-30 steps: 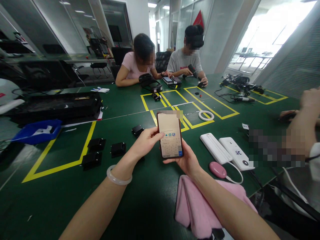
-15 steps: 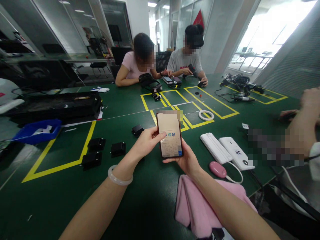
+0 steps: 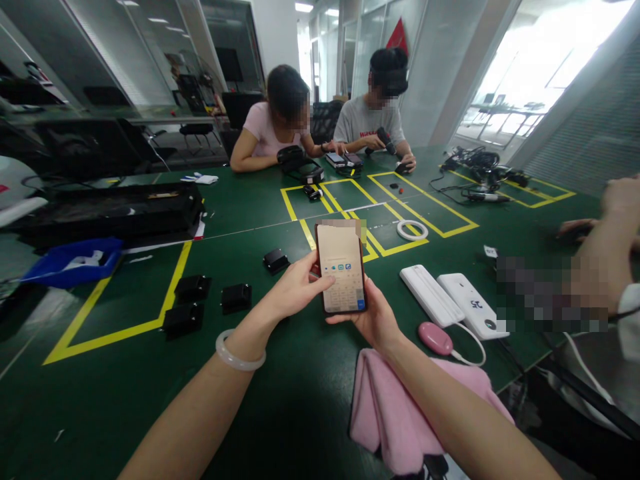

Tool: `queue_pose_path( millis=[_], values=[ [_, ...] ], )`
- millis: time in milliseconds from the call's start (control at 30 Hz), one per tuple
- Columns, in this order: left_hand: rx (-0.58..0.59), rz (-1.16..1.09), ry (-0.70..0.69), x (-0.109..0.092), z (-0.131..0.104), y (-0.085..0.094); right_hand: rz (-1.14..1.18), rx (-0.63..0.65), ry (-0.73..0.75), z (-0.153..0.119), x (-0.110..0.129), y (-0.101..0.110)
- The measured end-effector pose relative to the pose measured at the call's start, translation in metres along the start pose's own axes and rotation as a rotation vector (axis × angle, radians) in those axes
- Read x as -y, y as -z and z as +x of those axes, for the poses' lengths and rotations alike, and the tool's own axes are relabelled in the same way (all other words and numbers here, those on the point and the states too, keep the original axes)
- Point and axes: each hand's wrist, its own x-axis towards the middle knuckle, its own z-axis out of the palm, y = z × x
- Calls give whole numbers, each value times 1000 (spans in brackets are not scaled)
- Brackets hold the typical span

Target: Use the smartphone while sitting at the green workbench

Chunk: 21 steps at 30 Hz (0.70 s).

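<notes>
A smartphone (image 3: 343, 280) with a lit screen is held upright above the green table (image 3: 300, 393). My left hand (image 3: 295, 287) grips its left edge, the thumb lying over the lower part of the screen. Around the right edge and bottom corner wraps my right hand (image 3: 375, 315). A keyboard and a row of small icons show on the screen; the text is too small to read. Below my right forearm lies a pink cloth (image 3: 385, 413). Left of my left hand sit several small black boxes (image 3: 236, 298).
Two white power banks (image 3: 433, 295) and a pink round device (image 3: 435, 339) lie at the right. A white ring (image 3: 412, 231) rests by yellow tape. A blue tray (image 3: 75, 263) stands left. Two people sit opposite; another person's arm (image 3: 595, 267) reaches in from the right.
My left thumb has moved slightly down the screen, off the icon row. The phone is otherwise held almost in the same place.
</notes>
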Motion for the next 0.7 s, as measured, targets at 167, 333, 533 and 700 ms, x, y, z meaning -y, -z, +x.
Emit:
queue_pose_path(
  millis=[167,333,533,700],
  values=[
    [33,-81,-51,-4,-1,4,-13,-3,-3,-1,2,-2],
    [7,-58,-31,-8,0,5,-6,13,-9,-1,3,-3],
    [-35,-65,-29,-12,-1,6,-6,20,-13,-1,4,-4],
    [-58,-55,-45,-13,-1,8,-18,35,-14,-1,4,-4]
  ],
)
